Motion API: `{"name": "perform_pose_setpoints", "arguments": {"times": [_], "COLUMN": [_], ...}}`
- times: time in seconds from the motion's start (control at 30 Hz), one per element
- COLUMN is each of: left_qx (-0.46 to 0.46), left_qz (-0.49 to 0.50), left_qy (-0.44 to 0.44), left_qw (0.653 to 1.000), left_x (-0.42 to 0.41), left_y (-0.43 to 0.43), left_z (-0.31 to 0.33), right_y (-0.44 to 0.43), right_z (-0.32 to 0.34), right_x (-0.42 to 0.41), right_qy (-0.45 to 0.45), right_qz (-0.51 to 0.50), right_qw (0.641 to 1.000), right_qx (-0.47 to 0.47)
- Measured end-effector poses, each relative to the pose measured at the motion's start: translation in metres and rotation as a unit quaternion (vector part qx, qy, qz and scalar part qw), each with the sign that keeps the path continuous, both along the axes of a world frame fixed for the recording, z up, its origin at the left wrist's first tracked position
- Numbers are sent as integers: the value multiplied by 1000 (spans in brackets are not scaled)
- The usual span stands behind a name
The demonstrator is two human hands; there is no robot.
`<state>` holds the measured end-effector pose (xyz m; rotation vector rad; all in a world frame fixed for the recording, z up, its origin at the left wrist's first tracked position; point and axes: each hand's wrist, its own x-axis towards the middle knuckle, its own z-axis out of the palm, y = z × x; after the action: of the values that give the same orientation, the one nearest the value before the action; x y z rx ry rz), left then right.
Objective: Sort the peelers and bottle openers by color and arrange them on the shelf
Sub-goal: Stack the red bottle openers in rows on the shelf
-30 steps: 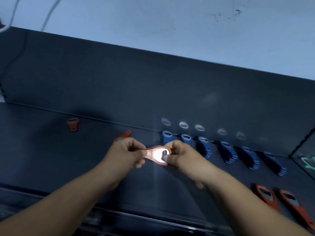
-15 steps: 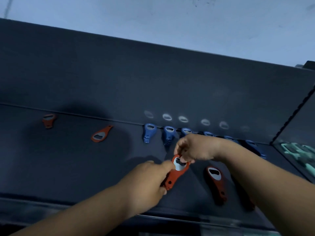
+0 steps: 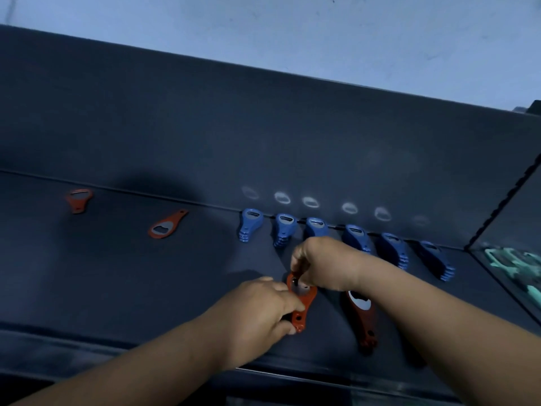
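Gripping one red opener, both hands meet — blue openers line the shelf.

1. Dim overall, with a cold blue cast; the pale wall is the brightest area.
2. Light seems to come from behind the person: a broad soft shadow lies across the shelf and back panel, left of centre.
3. The left hand and right hand, gripping an opener, throw a smaller shadow just to their left.
4. The blue openers reflect as pale ovals on the panel, fainter rightward.
5. Glare whitens the metal of the lying red opener.
6. Teal items at the right edge are blurred and dark.
7. Shelf lines tilt and bow; detail is soft throughout.
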<state>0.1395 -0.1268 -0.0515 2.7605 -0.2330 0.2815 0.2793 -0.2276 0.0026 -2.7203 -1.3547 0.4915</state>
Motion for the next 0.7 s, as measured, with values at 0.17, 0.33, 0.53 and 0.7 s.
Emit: {"name": "perform_pose_setpoints", "arguments": {"times": [0.17,0.33,0.53,0.7], "left_qx": [-5,-18,-25,0], "left_qz": [-6,-4,50,173], "left_qy": [-2,8,4,-59], "left_qw": [1000,1000,998,983], "left_x": [4,4,-15,-40], "left_y": [-7,-7,29,96], "left_z": [-1,-3,10,26], "right_y": [-2,-4,9,56], "right_z": [-2,1,21,25], "right_x": [1,1,2,-30], "right_qy": [-5,11,-20,-26], "right_qz": [6,1,-3,46], "right_qw": [1000,1000,999,991], "right_qx": [3,-5,40,119]}}
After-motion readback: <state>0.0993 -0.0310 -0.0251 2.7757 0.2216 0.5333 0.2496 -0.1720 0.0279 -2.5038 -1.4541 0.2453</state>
